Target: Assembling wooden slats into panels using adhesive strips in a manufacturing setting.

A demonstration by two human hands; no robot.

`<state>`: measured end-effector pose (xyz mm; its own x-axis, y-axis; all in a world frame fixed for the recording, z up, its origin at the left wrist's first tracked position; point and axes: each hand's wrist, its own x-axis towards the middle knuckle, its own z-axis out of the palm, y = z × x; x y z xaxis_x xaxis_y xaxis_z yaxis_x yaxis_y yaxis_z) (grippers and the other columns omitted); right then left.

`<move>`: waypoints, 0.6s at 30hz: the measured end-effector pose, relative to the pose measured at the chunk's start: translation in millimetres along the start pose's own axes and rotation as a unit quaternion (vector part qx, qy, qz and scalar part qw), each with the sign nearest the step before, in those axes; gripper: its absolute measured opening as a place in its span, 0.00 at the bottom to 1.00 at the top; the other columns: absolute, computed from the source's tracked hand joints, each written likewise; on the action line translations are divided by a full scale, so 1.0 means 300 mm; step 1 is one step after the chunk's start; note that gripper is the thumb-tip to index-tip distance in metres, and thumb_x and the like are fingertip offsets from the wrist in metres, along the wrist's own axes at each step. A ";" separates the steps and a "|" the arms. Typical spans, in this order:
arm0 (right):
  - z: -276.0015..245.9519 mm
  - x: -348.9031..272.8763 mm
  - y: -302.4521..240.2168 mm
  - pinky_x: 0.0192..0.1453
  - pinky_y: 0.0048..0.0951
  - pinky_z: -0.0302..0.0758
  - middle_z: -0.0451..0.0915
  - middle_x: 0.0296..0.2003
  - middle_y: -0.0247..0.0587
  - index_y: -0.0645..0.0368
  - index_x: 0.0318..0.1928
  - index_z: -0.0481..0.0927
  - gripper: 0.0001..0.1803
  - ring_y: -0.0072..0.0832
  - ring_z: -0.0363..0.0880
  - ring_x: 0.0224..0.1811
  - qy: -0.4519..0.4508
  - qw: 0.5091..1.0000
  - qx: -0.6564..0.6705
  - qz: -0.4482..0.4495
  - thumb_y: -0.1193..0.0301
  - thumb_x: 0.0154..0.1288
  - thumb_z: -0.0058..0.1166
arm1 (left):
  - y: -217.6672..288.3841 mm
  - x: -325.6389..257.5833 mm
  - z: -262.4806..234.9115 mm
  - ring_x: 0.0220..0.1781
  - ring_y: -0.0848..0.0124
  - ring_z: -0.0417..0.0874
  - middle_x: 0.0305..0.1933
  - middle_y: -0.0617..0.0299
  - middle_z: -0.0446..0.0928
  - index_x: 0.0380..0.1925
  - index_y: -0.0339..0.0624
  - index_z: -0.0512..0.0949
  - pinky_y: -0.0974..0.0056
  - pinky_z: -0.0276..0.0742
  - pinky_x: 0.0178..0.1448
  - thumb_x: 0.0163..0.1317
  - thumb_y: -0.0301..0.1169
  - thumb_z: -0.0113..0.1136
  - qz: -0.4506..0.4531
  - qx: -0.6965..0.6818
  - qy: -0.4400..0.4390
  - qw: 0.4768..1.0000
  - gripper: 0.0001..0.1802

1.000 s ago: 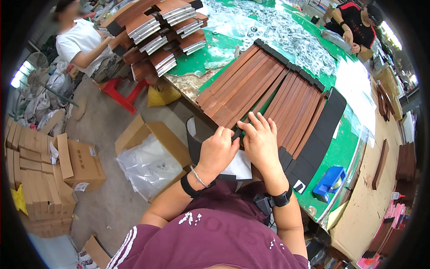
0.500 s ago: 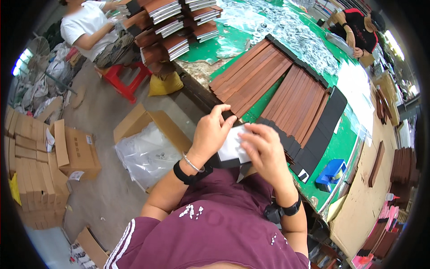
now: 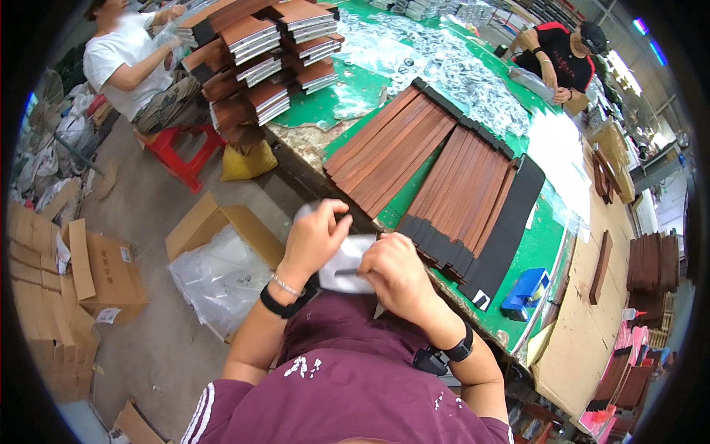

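A small white sheet or packet (image 3: 342, 280), smeared by motion, is held above my lap. My right hand (image 3: 397, 275) is closed on its right side, fingers bent over it, and a short dark strip shows by the fingertips. My left hand (image 3: 316, 235) is raised at its upper left, with thumb and fingers curled together. Something pale and blurred shows beside those fingers, too unclear to name. Just beyond my hands, reddish-brown wooden slats (image 3: 388, 152) with black ends lie in two fanned groups on the green tabletop (image 3: 405, 200). A black strip (image 3: 510, 226) lies right of them.
A blue tape dispenser (image 3: 525, 294) stands near the table's right edge. An open carton (image 3: 194, 231) with clear plastic bags is at my left. Stacked brown pieces (image 3: 255, 44) rise at the far left. One person (image 3: 122, 66) sits behind them; another (image 3: 558, 63) works at the far right.
Both hands and the white sheet have shifted left and down in view. My left hand has lifted off the sheet's upper edge, and my right fingers have closed on it. The view has turned slightly.
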<state>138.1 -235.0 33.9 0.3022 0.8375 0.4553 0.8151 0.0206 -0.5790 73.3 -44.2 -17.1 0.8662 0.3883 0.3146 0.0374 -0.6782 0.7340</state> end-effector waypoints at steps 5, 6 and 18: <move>-0.060 0.031 0.087 0.48 0.41 0.76 0.81 0.32 0.45 0.62 0.44 0.80 0.14 0.44 0.81 0.41 0.001 0.976 -0.031 0.218 0.72 0.58 0.67 | 0.077 -0.067 0.014 0.24 0.68 0.79 0.47 0.57 0.78 0.61 0.42 0.75 0.64 0.78 0.28 0.53 0.29 0.76 0.162 -0.038 0.006 0.986 0.34; -0.068 0.047 0.087 0.48 0.41 0.76 0.81 0.32 0.45 0.62 0.44 0.80 0.14 0.44 0.81 0.41 -0.001 0.976 -0.034 0.217 0.72 0.58 0.67 | 0.078 -0.066 0.022 0.27 0.67 0.81 0.44 0.58 0.79 0.54 0.41 0.80 0.64 0.80 0.30 0.52 0.29 0.76 0.194 -0.004 0.041 0.980 0.27; -0.092 0.107 0.217 0.62 0.46 0.70 0.83 0.46 0.47 0.65 0.74 0.59 0.44 0.48 0.78 0.53 0.037 0.963 -0.206 0.172 0.75 0.59 0.66 | 0.036 -0.016 0.046 0.28 0.63 0.84 0.38 0.60 0.78 0.37 0.39 0.82 0.62 0.81 0.32 0.56 0.30 0.73 0.043 -0.001 0.042 0.998 0.12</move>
<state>214.6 -221.8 29.4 0.6117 0.7143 0.3401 0.7824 -0.4824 -0.3939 76.3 -62.0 -19.0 0.8217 0.3796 0.4250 -0.0357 -0.7101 0.7032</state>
